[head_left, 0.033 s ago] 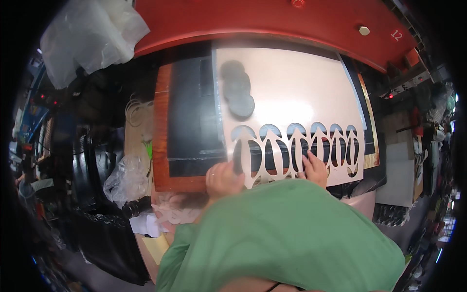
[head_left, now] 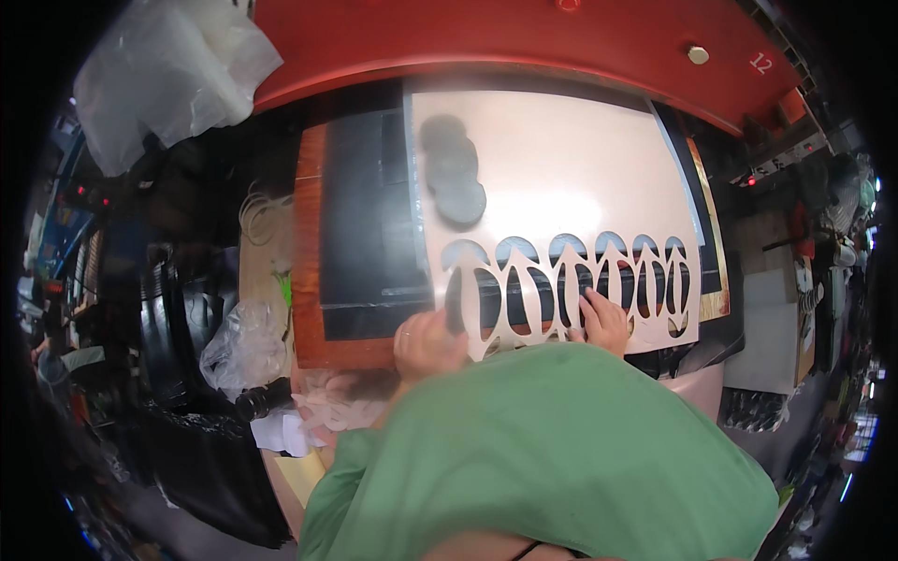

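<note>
Red panel [head_left: 449, 37] looms beyond the black board [head_left: 365, 252]; atop that board lies the pale sheet [head_left: 580, 178], near band cut out, rest uncut! Left hand [head_left: 430, 344] and right hand [head_left: 605, 324] meet it at the board's near side, fingers bent, grip too hidden to tell.

Workshop, production-floor type, not a home or office. Red-painted machine beam [head_left: 486, 37] spans the far side. Below it, pale sheet [head_left: 571, 159] with a row of repeated cutouts, on a black mat [head_left: 365, 271] over a brown board [head_left: 311, 234]. Pale offcuts [head_left: 346, 400] piled near left, crumpled clear plastic bag [head_left: 245, 348] beside them. Red indicator light [head_left: 751, 181] at right. Edges dark and warped; probably more equipment there.
</note>
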The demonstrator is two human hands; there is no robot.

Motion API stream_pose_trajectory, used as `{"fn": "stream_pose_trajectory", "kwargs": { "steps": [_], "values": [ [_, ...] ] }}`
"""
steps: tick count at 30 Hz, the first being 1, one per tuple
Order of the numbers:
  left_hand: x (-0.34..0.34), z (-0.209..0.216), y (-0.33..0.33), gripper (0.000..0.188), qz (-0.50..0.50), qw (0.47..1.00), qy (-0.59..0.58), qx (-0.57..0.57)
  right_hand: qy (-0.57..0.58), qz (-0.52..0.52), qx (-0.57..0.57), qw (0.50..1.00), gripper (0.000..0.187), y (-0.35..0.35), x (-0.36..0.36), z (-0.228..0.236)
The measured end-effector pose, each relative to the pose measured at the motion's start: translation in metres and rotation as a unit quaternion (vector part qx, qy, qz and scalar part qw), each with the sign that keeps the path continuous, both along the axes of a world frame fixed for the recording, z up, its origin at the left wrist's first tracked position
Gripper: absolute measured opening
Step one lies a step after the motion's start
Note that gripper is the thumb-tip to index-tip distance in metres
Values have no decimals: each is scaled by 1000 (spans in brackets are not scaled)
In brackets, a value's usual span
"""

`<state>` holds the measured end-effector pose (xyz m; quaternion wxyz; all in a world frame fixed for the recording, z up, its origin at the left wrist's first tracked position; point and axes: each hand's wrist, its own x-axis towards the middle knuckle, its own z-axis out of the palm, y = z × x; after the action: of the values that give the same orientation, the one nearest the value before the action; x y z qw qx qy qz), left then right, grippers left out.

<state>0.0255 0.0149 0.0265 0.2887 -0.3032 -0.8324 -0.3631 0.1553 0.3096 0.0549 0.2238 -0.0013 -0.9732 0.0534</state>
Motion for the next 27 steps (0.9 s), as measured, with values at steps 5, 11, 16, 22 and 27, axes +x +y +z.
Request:
{"fn": "stream_pose_trajectory", "kwargs": {
  "steps": [5,11,16,22,27],
  "values": [
    [-20,5,8,38,-28,999,-33,-4,55,23,22,998,55,13,-20,-13],
    [-62,4,18,24,-93,996,-15,6,50,86,6,995,53,35,-52,-12],
    [-92,7,34,20,-72,997,-29,-19,81,100,-10,992,52,53,-77,-13],
    [-125,6,35,19,-132,990,-40,-30,71,106,-29,991,53,56,-88,2],
    [-125,5,46,29,-57,995,-21,-80,126,16,41,991,61,62,-92,9]
  ]
}}
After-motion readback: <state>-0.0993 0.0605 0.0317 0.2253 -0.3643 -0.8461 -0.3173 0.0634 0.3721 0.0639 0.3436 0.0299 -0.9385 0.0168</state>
